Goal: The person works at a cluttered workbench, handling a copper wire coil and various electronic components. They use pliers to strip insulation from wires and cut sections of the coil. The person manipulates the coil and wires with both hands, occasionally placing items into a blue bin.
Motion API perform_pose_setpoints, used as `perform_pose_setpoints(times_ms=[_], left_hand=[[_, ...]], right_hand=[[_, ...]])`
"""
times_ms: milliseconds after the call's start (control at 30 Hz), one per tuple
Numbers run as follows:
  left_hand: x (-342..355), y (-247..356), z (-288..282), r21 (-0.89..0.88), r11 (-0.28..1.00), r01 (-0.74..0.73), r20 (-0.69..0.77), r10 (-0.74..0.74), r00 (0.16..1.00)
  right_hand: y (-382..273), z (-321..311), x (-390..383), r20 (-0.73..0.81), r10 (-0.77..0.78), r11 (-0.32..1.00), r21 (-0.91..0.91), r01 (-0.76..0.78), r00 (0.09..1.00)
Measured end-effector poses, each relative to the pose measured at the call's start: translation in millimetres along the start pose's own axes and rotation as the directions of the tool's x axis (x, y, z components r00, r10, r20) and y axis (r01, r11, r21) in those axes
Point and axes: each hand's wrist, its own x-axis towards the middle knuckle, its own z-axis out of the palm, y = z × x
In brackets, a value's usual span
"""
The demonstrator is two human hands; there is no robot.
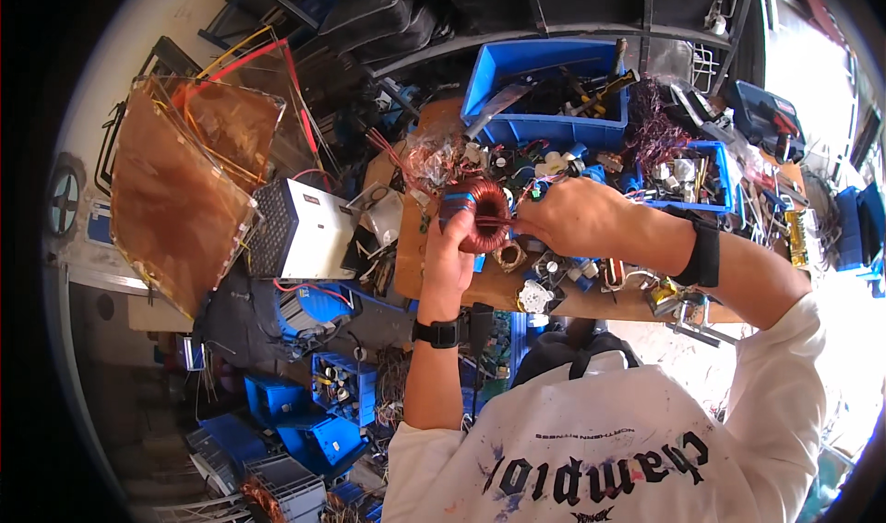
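A ring-shaped coil (484,193) wound with copper-red wire, with a blue band on its left side, is held upright above the wooden bench (415,274). My left hand (447,257) is closed round the coil's left side. My right hand (565,217) is pinched on reddish wire leads (498,219) that stretch across the coil's hole toward the right. Loose electronic parts lie around and beneath both hands, among them a white round part (535,297) at the bench's front edge.
A blue crate (544,128) of tools stands behind, another (723,182) of parts at right. A drill (786,131) lies far right. Large brown panels (166,209) and a white metal box (314,228) are at left. Several blue bins (318,440) sit low at left.
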Motion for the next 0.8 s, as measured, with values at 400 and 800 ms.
perform_pose_setpoints(times_ms=[400,800], left_hand=[[-5,6,-4,0.045,0.998,-0.032,-0.083,0.036,0.996],[-12,7,-31,-0.185,0.981,-0.052,-0.007,0.052,0.999]], right_hand=[[21,24,3,-0.180,-0.091,0.929,0.338,0.149,0.979],[13,13,-17,-0.026,-0.027,0.664,0.746,0.037,0.999]])
